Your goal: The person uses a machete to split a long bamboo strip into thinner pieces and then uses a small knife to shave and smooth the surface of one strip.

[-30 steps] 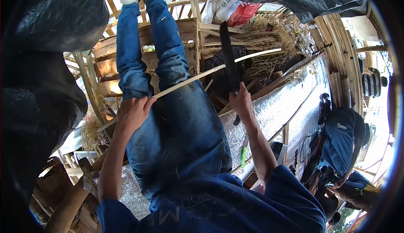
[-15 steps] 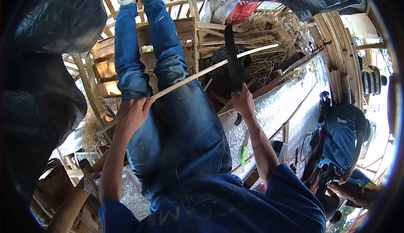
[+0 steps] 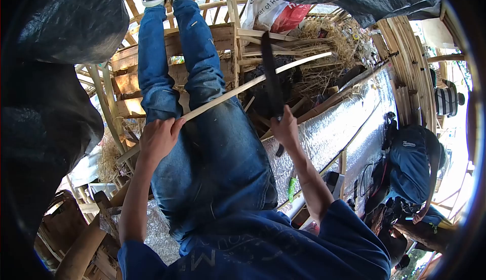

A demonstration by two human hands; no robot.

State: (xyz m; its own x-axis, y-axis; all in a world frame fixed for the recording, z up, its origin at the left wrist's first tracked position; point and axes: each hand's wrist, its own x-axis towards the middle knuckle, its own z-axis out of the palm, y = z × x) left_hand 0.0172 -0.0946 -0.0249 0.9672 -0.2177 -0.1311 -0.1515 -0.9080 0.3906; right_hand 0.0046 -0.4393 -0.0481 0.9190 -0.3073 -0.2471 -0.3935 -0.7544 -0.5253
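Observation:
My left hand (image 3: 161, 137) is closed round a long pale bamboo strip (image 3: 228, 94), holding it across my thighs. The strip slants up to the right, and its short lower end sticks out left of my hand. In my right hand (image 3: 286, 129), a machete (image 3: 271, 72) is gripped by its dark handle, the blade pointing up and away from me. The blade crosses over the strip's right part in this view. My legs in blue jeans (image 3: 228, 143) stretch out forward beneath both hands.
Silver foil sheeting (image 3: 349, 123) lies to the right, with a green-handled tool (image 3: 291, 187) near my right forearm. Straw (image 3: 334, 47) and a white-and-red sack (image 3: 276, 9) are ahead. Black plastic sheets (image 3: 45, 128) hang on the left. Another person (image 3: 412, 161) is at the far right.
My right hand has shifted left with the machete, sliding the blade along over the strip toward my left hand. The left hand stays put. The other person's arm has moved slightly.

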